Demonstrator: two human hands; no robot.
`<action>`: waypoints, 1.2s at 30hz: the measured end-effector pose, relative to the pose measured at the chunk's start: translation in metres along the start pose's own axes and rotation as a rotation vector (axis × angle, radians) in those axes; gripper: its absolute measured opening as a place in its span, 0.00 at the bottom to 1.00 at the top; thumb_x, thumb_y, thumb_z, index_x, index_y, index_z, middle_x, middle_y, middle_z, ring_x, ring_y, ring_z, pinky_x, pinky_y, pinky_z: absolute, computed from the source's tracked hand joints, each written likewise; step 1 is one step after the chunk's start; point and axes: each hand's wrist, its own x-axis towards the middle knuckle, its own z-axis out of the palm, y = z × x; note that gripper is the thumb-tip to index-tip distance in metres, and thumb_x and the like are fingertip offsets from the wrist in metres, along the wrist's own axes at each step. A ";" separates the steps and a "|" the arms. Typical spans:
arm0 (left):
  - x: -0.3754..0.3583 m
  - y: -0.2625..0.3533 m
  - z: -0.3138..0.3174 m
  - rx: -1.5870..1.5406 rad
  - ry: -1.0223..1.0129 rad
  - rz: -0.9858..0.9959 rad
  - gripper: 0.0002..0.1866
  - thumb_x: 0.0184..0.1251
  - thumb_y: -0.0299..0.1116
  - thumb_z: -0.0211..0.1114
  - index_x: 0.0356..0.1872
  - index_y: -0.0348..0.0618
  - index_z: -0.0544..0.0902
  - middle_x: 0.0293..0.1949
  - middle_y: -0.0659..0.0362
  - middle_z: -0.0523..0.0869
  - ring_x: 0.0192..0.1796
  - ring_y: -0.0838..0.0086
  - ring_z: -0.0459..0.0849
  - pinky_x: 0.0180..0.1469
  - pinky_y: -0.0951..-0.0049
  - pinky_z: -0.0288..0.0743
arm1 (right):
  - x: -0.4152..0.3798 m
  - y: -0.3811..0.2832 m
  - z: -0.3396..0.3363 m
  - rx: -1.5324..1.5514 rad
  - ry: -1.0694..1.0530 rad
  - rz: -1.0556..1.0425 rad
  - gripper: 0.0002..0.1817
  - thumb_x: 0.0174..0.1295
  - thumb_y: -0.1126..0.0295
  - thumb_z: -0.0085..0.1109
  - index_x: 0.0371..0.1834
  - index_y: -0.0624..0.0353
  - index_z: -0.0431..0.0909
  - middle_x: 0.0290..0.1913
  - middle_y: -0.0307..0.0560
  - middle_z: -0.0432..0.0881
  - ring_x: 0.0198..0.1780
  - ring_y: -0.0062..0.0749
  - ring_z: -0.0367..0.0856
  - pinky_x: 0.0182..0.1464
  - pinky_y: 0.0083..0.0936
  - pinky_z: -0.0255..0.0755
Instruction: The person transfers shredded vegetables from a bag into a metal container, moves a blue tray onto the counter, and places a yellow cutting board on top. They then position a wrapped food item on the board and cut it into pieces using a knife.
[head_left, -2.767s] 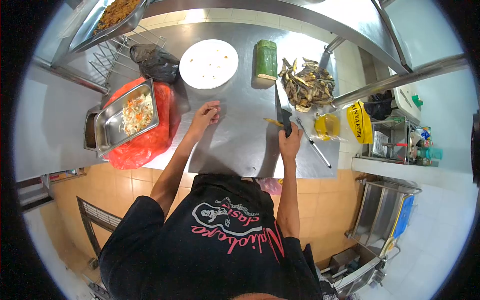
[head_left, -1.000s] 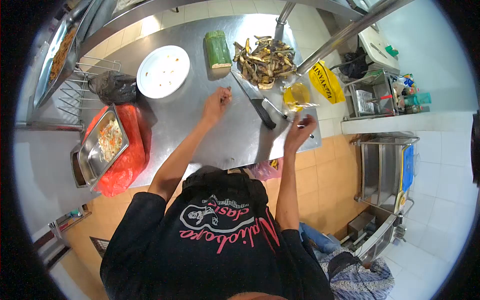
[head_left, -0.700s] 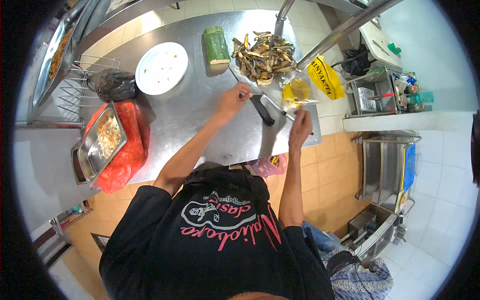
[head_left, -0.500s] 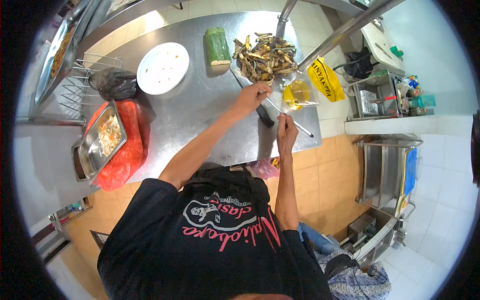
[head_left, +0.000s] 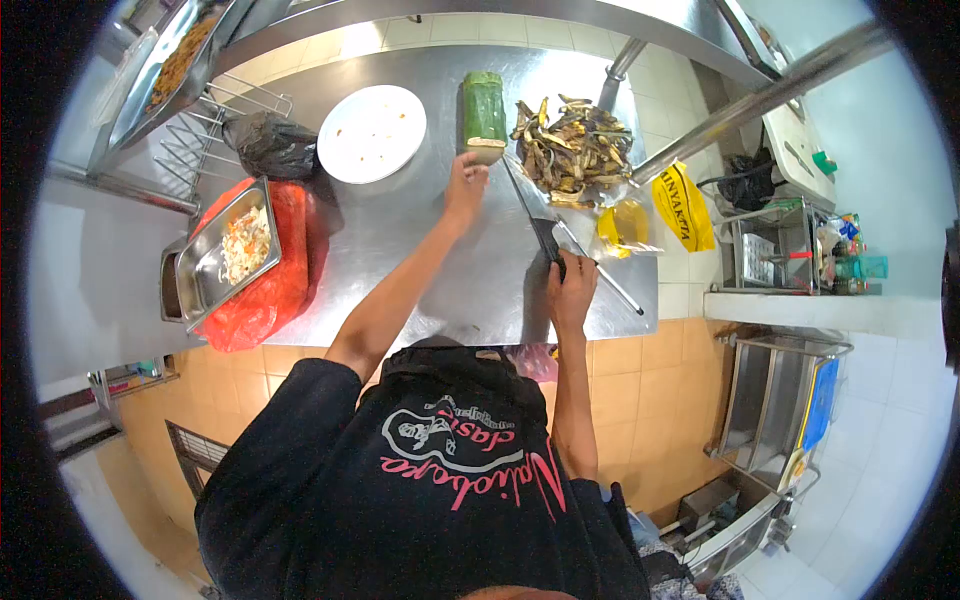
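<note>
My right hand [head_left: 573,288] is closed round the end of the black handle of a knife [head_left: 541,236], whose blade points away from me toward the leaf-wrapped roll. Beside that hand lies a thin silver rod [head_left: 605,270] with a dark tip, slanting across the table. My left hand [head_left: 464,190], fingers apart and slightly bent, reaches to the near end of a green leaf-wrapped roll [head_left: 484,108]. That roll shows a pale cut face toward me. Right of it is a heap of dark, dried-looking leaf strips or peels [head_left: 572,150].
On the steel table [head_left: 400,260] stand a white plate [head_left: 372,135] with crumbs and a metal pan [head_left: 205,285] of shredded food on a red bag [head_left: 300,225]. A black bag [head_left: 270,145] sits behind. Yellow packets [head_left: 685,205] lie right, near a metal post [head_left: 740,110].
My left hand has let go of the silver rod and moved left to the leaf-wrapped roll. The right hand has gone from the rod to the knife handle. The view has shifted slightly.
</note>
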 end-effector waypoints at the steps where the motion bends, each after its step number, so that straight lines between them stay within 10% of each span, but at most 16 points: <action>1: 0.011 0.000 -0.002 -0.041 0.089 0.027 0.26 0.61 0.31 0.65 0.60 0.44 0.69 0.43 0.51 0.82 0.41 0.64 0.83 0.48 0.67 0.76 | 0.001 0.002 0.001 0.002 -0.003 -0.009 0.16 0.55 0.72 0.62 0.48 0.57 0.78 0.43 0.52 0.73 0.48 0.49 0.71 0.52 0.42 0.66; 10: 0.063 0.043 -0.014 0.598 0.039 0.309 0.33 0.55 0.32 0.68 0.65 0.46 0.69 0.50 0.46 0.78 0.51 0.54 0.79 0.56 0.60 0.72 | -0.001 0.004 0.010 -0.099 -0.092 0.048 0.28 0.52 0.72 0.64 0.59 0.54 0.71 0.43 0.53 0.71 0.49 0.50 0.71 0.49 0.44 0.67; 36: -0.099 0.045 -0.127 -0.004 -0.328 -0.139 0.15 0.69 0.29 0.57 0.55 0.41 0.77 0.45 0.62 0.81 0.38 0.83 0.75 0.39 0.81 0.71 | 0.000 0.002 0.039 -0.161 -0.024 0.081 0.23 0.53 0.63 0.63 0.54 0.56 0.74 0.44 0.54 0.73 0.49 0.52 0.71 0.49 0.46 0.67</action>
